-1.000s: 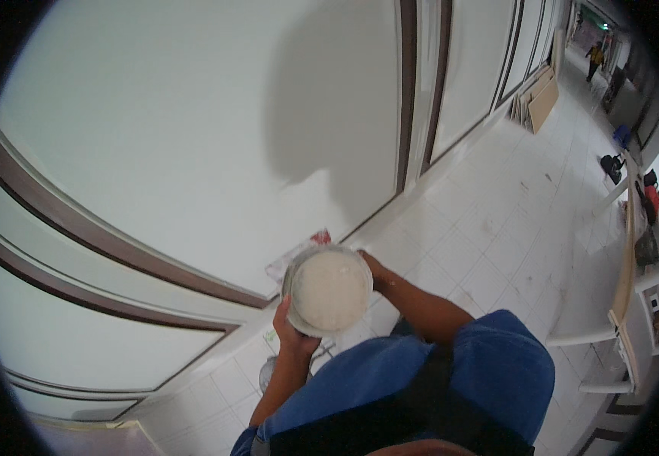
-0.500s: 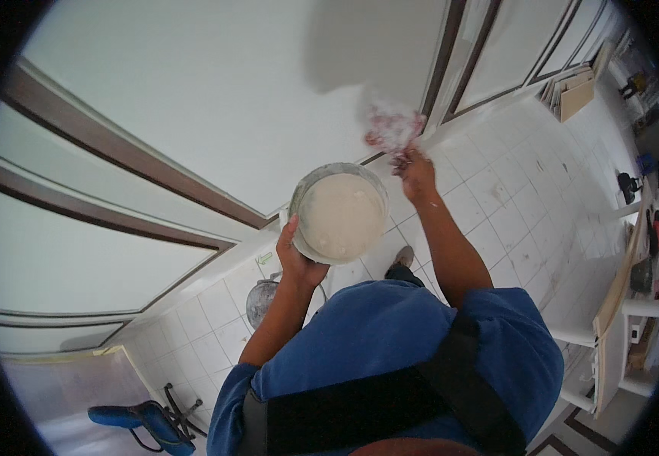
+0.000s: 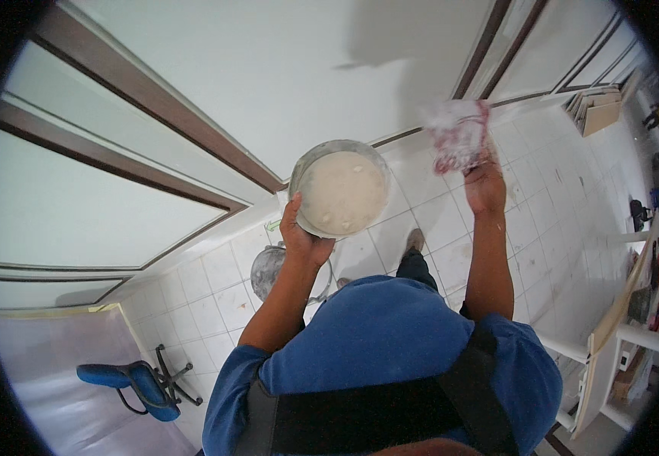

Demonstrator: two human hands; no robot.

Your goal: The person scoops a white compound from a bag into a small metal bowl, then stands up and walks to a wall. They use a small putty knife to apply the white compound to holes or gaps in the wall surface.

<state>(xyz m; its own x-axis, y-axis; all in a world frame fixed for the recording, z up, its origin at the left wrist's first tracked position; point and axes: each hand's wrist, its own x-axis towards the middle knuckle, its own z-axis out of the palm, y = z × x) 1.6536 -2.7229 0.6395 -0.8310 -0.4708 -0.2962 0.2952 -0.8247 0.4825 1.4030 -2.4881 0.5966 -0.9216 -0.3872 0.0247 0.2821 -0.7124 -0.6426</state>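
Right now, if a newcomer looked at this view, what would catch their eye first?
Probably the round bucket of pale, creamy material near the middle of the view, in the grip of the left hand. Next might be the blurred red-and-white packet, up and to the right, in the grip of the right hand. The blue chair stands out at lower left.

A blue chair (image 3: 156,391) sits at lower left — stacked tan boards (image 3: 601,116) at upper right.

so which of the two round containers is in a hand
The paste-filled container, held in the left hand; the greyish container sits on the floor.
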